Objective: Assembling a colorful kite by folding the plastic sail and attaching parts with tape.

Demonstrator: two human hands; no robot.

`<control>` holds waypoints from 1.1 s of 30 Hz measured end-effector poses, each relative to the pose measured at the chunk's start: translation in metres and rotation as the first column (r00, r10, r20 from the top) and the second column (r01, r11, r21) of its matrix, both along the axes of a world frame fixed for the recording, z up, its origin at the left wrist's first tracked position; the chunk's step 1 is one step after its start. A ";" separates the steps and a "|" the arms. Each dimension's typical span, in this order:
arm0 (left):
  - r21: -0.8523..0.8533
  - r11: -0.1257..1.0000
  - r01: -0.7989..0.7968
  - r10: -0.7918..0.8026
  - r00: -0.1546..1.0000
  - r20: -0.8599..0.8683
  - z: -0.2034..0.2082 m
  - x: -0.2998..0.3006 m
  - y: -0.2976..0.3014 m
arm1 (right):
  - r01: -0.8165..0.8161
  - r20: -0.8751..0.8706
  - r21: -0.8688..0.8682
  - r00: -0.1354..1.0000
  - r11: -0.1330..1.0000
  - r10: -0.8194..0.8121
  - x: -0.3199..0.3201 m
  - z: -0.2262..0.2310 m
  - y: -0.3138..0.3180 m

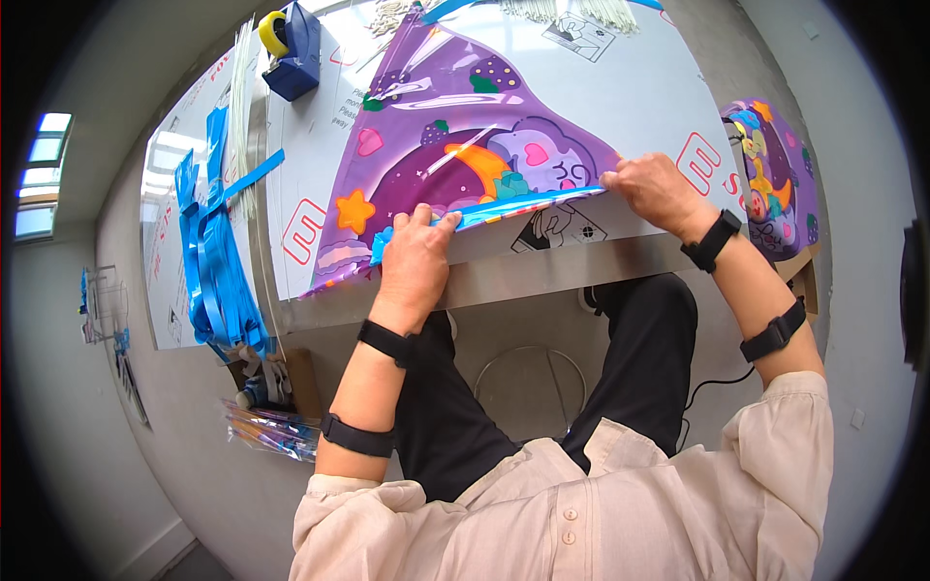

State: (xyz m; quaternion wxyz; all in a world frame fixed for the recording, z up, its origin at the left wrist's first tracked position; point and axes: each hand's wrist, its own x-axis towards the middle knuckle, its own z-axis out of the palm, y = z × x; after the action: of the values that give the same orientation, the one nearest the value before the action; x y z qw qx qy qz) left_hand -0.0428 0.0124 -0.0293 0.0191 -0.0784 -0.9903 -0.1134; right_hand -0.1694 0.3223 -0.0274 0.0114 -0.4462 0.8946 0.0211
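Note:
A glossy purple kite sail [426,107], printed with stars, a moon and a cloud, lies on the table with its tip pointing away from me. Along its near edge runs a narrow folded band with a blue strip [528,201]. At the left part of this band, my left hand [417,254] grips the edge with bent fingers, thumb toward the middle. My right hand [661,192] pinches the right corner of the same edge, its fingers closed. Between the two hands the band is stretched nearly straight.
A blue tape dispenser [294,58] with a yellow roll stands at the far left. Blue ribbons [218,261] and thin white rods [240,116] lie on the left side. More white rods [601,12] are at the far edge. Another purple printed piece [775,179] sits beyond the table's right edge.

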 end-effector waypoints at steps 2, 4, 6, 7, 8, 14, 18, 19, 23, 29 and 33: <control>0.117 0.993 0.014 -0.027 0.993 0.111 0.011 -0.017 -0.009 | 0.009 0.124 -0.052 0.992 0.999 -0.003 -0.019 0.003 0.000; 0.281 0.958 0.060 -0.110 0.980 0.164 0.012 -0.035 -0.026 | 0.019 0.254 -0.046 0.967 0.999 -0.006 -0.035 0.012 -0.007; 0.336 0.942 0.002 -0.142 0.909 0.392 0.014 -0.058 -0.036 | 0.060 0.456 -0.051 0.889 0.997 -0.030 -0.049 0.009 -0.008; 0.310 0.951 -0.007 -0.163 0.840 0.518 0.020 -0.071 -0.041 | 0.058 0.457 -0.052 0.889 0.997 -0.028 -0.056 0.008 -0.008; 0.349 0.935 0.066 -0.242 0.837 0.490 0.012 -0.080 -0.050 | 0.136 0.578 -0.037 0.811 0.990 -0.089 -0.062 0.007 -0.009; 0.437 0.886 -0.157 -0.188 0.740 0.646 -0.001 -0.095 -0.061 | 0.245 0.720 0.061 0.661 0.968 -0.213 -0.069 0.011 -0.015; 0.374 0.927 -0.029 -0.156 0.877 0.454 -0.001 -0.086 -0.058 | 0.225 0.750 0.077 0.628 0.971 -0.205 -0.075 0.008 -0.014; 0.376 0.926 -0.028 -0.157 0.877 0.454 0.001 -0.081 -0.055 | 0.217 0.752 0.089 0.625 0.972 -0.208 -0.077 0.007 -0.015; 0.236 0.968 0.087 -0.140 0.965 0.220 0.003 -0.065 -0.050 | 0.120 0.710 0.189 0.669 0.975 -0.220 -0.081 0.018 -0.021; 0.293 0.950 0.113 -0.203 0.932 0.299 0.015 -0.074 -0.035 | -0.039 0.609 0.078 0.793 0.996 -0.016 -0.069 0.018 -0.017; 0.249 0.963 0.102 -0.209 0.867 0.453 0.024 -0.092 -0.029 | -0.075 0.554 0.115 0.833 0.991 -0.001 -0.059 0.031 -0.025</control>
State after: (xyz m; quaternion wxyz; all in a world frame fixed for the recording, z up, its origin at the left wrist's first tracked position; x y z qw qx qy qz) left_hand -0.1343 -0.0166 -0.0052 -0.2251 -0.1255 -0.9366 -0.2374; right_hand -0.2285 0.2968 0.0039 0.2981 -0.4486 0.8411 -0.0496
